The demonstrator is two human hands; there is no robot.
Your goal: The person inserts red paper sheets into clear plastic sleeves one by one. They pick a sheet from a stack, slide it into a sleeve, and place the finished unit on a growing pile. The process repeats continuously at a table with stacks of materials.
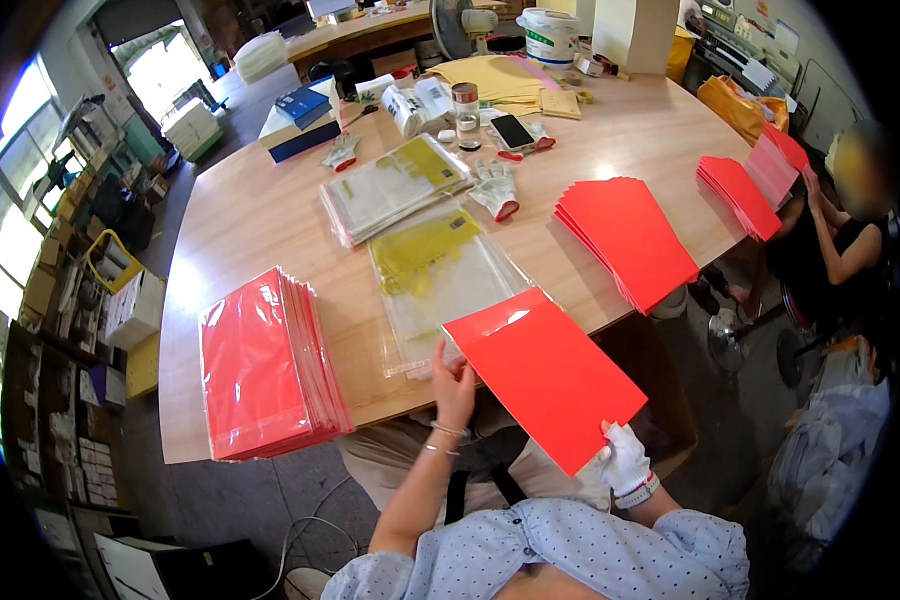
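My left hand (pixel 454 385) pinches red sheet (pixel 545 375) at its 9 o'clock edge, gloved right hand (pixel 625 462) grips its bottom corner, sliding it into clear sleeve (pixel 440 270). Bagged stack (pixel 265 365) at 9 o'clock looks big; unbagged reds (pixel 625 235) at 1 o'clock remain, so approx. halfway.

Four red stacks (pixel 270 365); two clear-bag piles (pixel 395 185); perhaps three loose gloves (pixel 497 190).

You're in a packing workshop: big wooden table (pixel 270 215) with stacked red envelopes (pixel 625 235), plastic sleeves (pixel 395 185), work gloves (pixel 496 190), stockroom shelving (pixel 65 330)
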